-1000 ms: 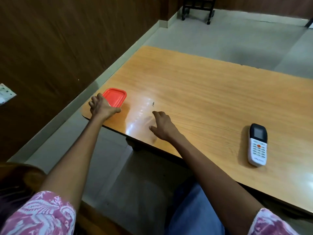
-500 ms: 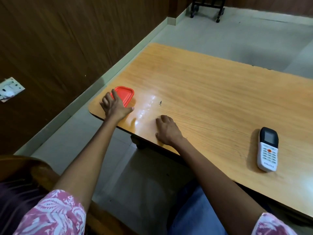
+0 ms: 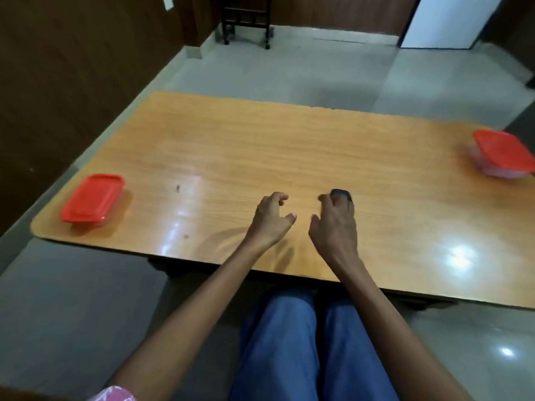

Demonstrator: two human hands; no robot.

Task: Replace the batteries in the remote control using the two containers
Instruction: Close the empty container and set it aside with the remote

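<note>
head view: right hand covers the remote at the bench centre, grip unclear; left hand hovers beside it, fingers loosely curled, empty. the remote looks light, rigid, slick plastic; best gripped along its long sides. lidded containers sit far left and right.

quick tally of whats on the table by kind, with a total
containers with red lids: 2 (left one, right one)
remote control: 1, mostly hidden under the right hand
total: 3
</note>
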